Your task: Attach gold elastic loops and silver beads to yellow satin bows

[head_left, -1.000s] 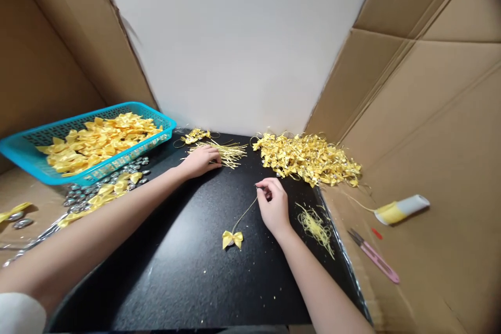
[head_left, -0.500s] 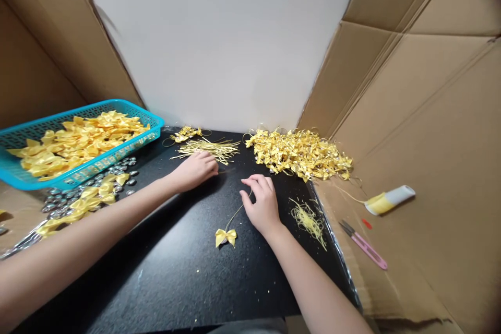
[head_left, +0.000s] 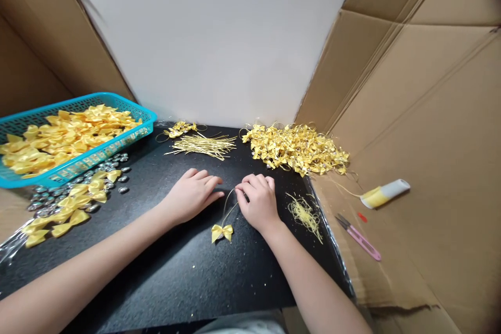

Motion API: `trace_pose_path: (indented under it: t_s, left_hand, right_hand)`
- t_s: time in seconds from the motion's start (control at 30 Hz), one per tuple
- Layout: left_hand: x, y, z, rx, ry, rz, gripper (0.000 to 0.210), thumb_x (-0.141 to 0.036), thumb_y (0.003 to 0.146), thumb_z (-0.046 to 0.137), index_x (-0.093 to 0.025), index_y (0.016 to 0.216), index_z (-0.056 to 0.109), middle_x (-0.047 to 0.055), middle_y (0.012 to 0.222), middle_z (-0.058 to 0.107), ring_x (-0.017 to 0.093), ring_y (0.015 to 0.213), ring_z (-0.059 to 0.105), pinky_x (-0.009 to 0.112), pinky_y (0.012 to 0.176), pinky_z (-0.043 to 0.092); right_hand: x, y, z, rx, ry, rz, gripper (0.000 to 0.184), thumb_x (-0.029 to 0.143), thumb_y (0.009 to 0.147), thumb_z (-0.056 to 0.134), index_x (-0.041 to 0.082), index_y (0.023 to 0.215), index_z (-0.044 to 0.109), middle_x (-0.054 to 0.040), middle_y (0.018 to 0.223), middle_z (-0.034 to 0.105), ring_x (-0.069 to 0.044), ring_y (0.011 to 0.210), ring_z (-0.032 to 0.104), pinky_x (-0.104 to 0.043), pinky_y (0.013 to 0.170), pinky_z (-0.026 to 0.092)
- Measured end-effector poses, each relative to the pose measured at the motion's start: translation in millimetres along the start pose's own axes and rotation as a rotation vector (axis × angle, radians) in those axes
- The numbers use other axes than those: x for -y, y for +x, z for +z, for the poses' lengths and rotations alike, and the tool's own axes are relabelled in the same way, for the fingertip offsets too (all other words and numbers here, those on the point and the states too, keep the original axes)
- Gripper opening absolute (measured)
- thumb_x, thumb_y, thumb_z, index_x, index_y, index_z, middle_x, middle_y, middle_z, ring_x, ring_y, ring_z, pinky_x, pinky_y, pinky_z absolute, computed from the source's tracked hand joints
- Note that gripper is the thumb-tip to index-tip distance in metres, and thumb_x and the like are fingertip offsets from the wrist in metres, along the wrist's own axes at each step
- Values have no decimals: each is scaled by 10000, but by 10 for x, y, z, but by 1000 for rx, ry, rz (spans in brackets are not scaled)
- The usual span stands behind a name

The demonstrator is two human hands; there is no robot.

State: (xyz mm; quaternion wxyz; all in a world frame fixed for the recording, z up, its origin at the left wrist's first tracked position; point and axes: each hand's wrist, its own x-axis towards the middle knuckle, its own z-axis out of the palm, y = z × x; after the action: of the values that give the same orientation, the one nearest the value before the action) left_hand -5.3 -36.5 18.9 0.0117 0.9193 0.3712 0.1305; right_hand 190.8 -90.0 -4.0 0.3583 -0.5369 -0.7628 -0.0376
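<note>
A small yellow ribbon bow (head_left: 222,233) lies on the black table mat, with a pale bead or stone partly visible at its lower middle. Two strands of thin gold cord (head_left: 224,210) rise from it toward my right hand (head_left: 257,202), which is closed with its fingertips pinched on the cord. My left hand (head_left: 193,195) hovers just left of the strands, palm down. Its thumb and fingers are apart, with nothing visible between them.
A blue basket (head_left: 151,124) of yellow bows stands at left, beside loose bows (head_left: 78,216) and silver beads (head_left: 123,189). Behind my hands lie cut gold cords (head_left: 203,145) and a heap of corded bows (head_left: 293,148). Thread scraps (head_left: 305,216), pink snips (head_left: 364,242) and a thread spool (head_left: 385,193) are at right.
My left hand has come back from the cut cords toward the bow, its fingers now spread. A second cord strand now shows curving up to my right hand, which still pinches the cord.
</note>
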Motion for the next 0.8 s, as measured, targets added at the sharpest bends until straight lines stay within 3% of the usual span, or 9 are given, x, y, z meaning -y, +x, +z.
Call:
trace_pose_path:
  t_s: [0.23, 0.33, 0.43, 0.6, 0.8]
  left_hand:
    - [-119, -59, -83, -52, 135, -26, 393, -479, 948, 424, -169, 987, 661, 102, 875, 736, 256, 821, 664, 342, 685, 417]
    - [-192, 2, -112, 81, 182, -23, 332, -379, 953, 440, -175, 821, 666, 90, 775, 724, 251, 749, 678, 320, 632, 407]
    - [-201, 18, -87, 167, 170, -140, 345, -287, 957, 401, -177, 730, 636, 84, 724, 708, 243, 682, 679, 295, 558, 376]
    - [-137, -26, 1, 0, -125, -368, 449, -376, 969, 317, -182, 792, 681, 84, 791, 730, 232, 722, 672, 276, 591, 409]
    - [-192, -49, 127, -217, -612, -536, 518, -494, 906, 386, -139, 962, 759, 15, 577, 633, 177, 547, 555, 248, 525, 381]
  right_hand:
    - [27, 1, 16, -46, -67, -29, 155, 204, 893, 561, 204, 772, 659, -19, 845, 677, -176, 808, 531, -365, 768, 283]
    - [23, -5, 27, -60, -78, -34, 152, 203, 890, 567, 205, 766, 655, -15, 841, 677, -170, 802, 530, -358, 770, 282]
    - [15, -10, 36, -55, -83, -18, 139, 206, 887, 578, 211, 772, 657, -7, 830, 674, -166, 795, 534, -345, 758, 287]
    - [-8, -17, 50, 48, -84, 38, 143, 200, 887, 586, 204, 774, 673, -12, 794, 670, -163, 769, 560, -327, 722, 313]
    - [-11, -6, 27, 54, 53, 193, 147, 135, 847, 599, 175, 748, 702, -45, 775, 680, -182, 756, 590, -316, 713, 390]
